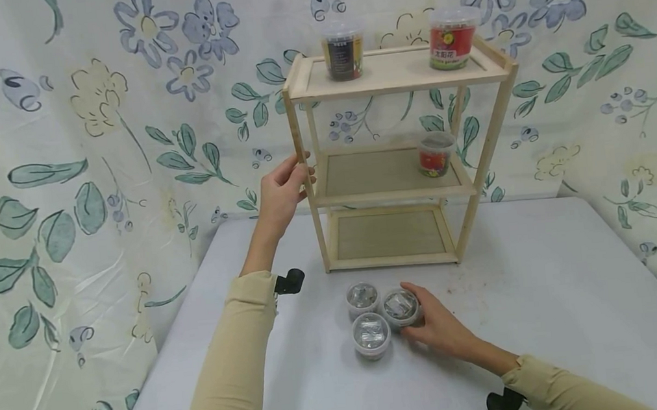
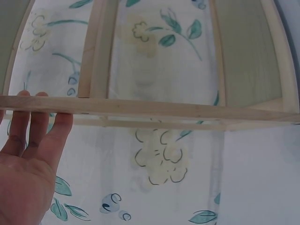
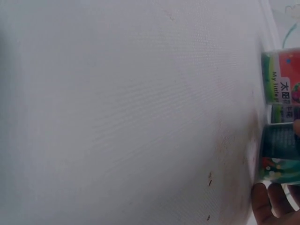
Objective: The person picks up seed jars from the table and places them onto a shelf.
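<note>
My left hand grips the left front post of a small three-tier wooden shelf, beside its middle board. In the left wrist view the fingers reach over the post. On the table in front, my right hand holds a small clear-lidded plastic tub between thumb and fingers. Two similar tubs stand close by, one behind and one nearer. The right wrist view shows a dark green printed tub by the fingers and a red-labelled tub beyond.
On the shelf's top board stand a dark-labelled tub at the left and a red-labelled tub at the right. Another red tub sits on the middle board. Brown crumbs dot the white table. A flowered curtain hangs behind.
</note>
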A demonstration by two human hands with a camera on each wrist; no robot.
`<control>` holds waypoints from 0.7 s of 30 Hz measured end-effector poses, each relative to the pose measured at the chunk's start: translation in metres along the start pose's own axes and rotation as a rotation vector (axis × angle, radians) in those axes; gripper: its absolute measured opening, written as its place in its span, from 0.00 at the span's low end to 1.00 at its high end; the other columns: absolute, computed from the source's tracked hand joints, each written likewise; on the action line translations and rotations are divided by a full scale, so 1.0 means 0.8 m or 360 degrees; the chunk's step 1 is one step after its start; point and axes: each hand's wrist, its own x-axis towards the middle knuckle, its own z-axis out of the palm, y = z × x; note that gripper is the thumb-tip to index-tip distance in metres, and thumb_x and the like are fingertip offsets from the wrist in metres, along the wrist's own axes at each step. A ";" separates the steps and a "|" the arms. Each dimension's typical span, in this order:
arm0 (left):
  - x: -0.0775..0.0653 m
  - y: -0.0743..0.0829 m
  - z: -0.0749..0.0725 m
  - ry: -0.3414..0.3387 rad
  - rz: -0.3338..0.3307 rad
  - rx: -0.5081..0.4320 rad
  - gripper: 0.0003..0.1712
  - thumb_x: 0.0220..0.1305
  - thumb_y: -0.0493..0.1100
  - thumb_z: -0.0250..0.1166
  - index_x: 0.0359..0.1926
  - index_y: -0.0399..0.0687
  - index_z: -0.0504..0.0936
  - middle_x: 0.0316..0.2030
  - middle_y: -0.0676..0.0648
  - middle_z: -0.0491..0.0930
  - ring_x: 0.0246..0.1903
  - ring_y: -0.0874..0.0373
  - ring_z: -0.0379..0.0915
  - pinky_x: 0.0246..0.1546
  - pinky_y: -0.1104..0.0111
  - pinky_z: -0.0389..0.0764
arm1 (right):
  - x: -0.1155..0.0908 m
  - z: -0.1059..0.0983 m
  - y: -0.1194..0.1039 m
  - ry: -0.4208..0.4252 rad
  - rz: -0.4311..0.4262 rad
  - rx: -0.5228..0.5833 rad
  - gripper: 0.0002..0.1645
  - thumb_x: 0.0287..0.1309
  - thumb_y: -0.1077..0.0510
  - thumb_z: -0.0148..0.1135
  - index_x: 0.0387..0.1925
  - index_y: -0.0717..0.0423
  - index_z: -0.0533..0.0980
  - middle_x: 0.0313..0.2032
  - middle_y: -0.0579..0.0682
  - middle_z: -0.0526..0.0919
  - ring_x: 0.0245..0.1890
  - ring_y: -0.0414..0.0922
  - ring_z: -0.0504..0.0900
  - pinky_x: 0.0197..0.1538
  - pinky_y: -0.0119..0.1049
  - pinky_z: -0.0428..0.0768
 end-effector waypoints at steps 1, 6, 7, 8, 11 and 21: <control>0.000 0.000 0.000 0.0000 -0.0002 -0.0002 0.24 0.74 0.49 0.54 0.65 0.47 0.75 0.49 0.35 0.79 0.50 0.49 0.78 0.57 0.52 0.78 | 0.000 0.000 0.000 0.0000 0.0006 -0.0001 0.49 0.49 0.64 0.72 0.71 0.64 0.59 0.67 0.64 0.67 0.68 0.60 0.66 0.69 0.56 0.64; 0.000 0.000 0.000 -0.0001 0.0007 -0.0013 0.24 0.74 0.48 0.54 0.66 0.47 0.75 0.49 0.35 0.79 0.50 0.49 0.78 0.57 0.52 0.78 | -0.002 -0.001 0.000 -0.0004 0.0032 -0.0004 0.49 0.50 0.63 0.72 0.71 0.64 0.59 0.67 0.63 0.67 0.68 0.59 0.66 0.70 0.55 0.64; 0.000 0.000 0.000 -0.0002 0.0010 -0.0011 0.24 0.74 0.48 0.54 0.66 0.47 0.75 0.49 0.35 0.79 0.50 0.49 0.78 0.57 0.52 0.78 | -0.003 -0.002 0.000 -0.0002 0.0039 -0.0003 0.49 0.50 0.63 0.72 0.71 0.64 0.59 0.67 0.63 0.67 0.68 0.59 0.66 0.70 0.55 0.64; 0.000 0.000 0.000 -0.0002 0.0013 -0.0012 0.24 0.74 0.48 0.54 0.66 0.47 0.75 0.48 0.36 0.79 0.50 0.49 0.78 0.57 0.52 0.78 | -0.003 -0.002 0.000 0.0004 0.0035 -0.0008 0.49 0.50 0.63 0.72 0.71 0.64 0.59 0.67 0.63 0.68 0.68 0.59 0.66 0.70 0.55 0.64; 0.000 0.000 0.000 -0.0002 0.0015 -0.0015 0.24 0.74 0.48 0.54 0.66 0.47 0.75 0.48 0.37 0.79 0.50 0.49 0.78 0.57 0.52 0.78 | -0.003 -0.004 -0.001 0.0017 0.0021 -0.0016 0.49 0.50 0.63 0.73 0.71 0.64 0.59 0.66 0.63 0.68 0.68 0.59 0.67 0.69 0.56 0.64; 0.000 0.001 0.000 0.0001 -0.0002 0.0008 0.25 0.73 0.48 0.54 0.66 0.46 0.75 0.47 0.38 0.80 0.49 0.51 0.78 0.56 0.51 0.78 | 0.005 -0.018 -0.007 0.0046 -0.0017 -0.0050 0.48 0.51 0.63 0.72 0.70 0.65 0.59 0.65 0.64 0.69 0.66 0.59 0.69 0.66 0.56 0.69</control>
